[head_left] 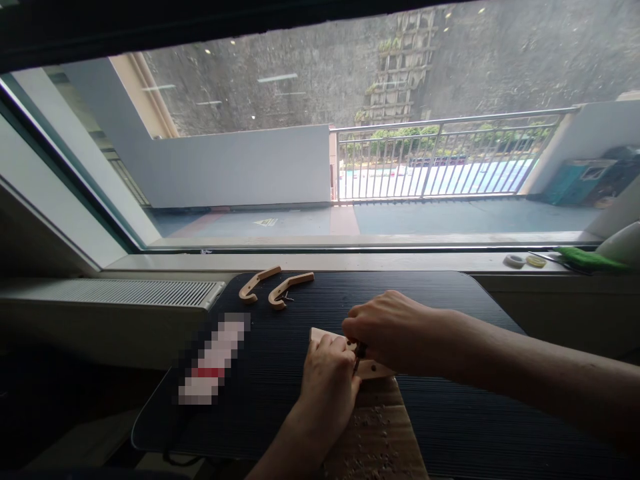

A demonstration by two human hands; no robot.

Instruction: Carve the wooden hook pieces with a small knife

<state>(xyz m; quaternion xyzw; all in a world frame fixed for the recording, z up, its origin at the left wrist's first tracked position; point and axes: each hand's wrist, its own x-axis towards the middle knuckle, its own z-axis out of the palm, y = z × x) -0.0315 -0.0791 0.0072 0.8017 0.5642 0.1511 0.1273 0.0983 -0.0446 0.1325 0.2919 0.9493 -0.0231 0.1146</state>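
A pale wooden board (383,371) with dark holes in it lies at the near middle of the table, over a brown cardboard sheet. My left hand (327,370) is closed over the board's left part and presses it down. From the right, my right hand (383,327) is wrapped round a dark tool that looks like a screwdriver (357,360), its thin shaft pointing down at the board beside my left fingers. Most of the tool's handle is hidden in my fist. Two bent wooden hooks (257,283) lie farther back on the left, with small screws (289,297) near one.
The dark table (430,293) stands against a window sill (400,262). Crumbs dot the cardboard (380,433) near me. A blurred-out pale strip (215,363) lies on the left. Tape rolls (514,261) and a green item (590,259) rest on the sill.
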